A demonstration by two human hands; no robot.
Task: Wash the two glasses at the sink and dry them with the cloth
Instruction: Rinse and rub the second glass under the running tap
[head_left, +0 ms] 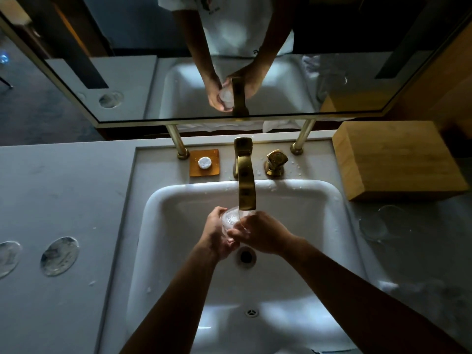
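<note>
Over the white sink (178, 200), a clear glass (231, 218) sits under the brass faucet (245, 185), with water running into it. My left hand (217, 236) wraps around the glass from the left. From the right, my right hand (263, 233) grips its rim and side. A second clear glass (383, 222) lies on the dim counter to the right of the sink, hard to make out. No cloth is clearly visible on the counter.
A brass tap handle (275, 162) stands right of the faucet. A soap bar on an amber dish (204, 163) sits left of it. A wooden box (398, 159) occupies the back right. Two round coasters (59, 256) lie on the left counter. A mirror (229, 60) hangs behind.
</note>
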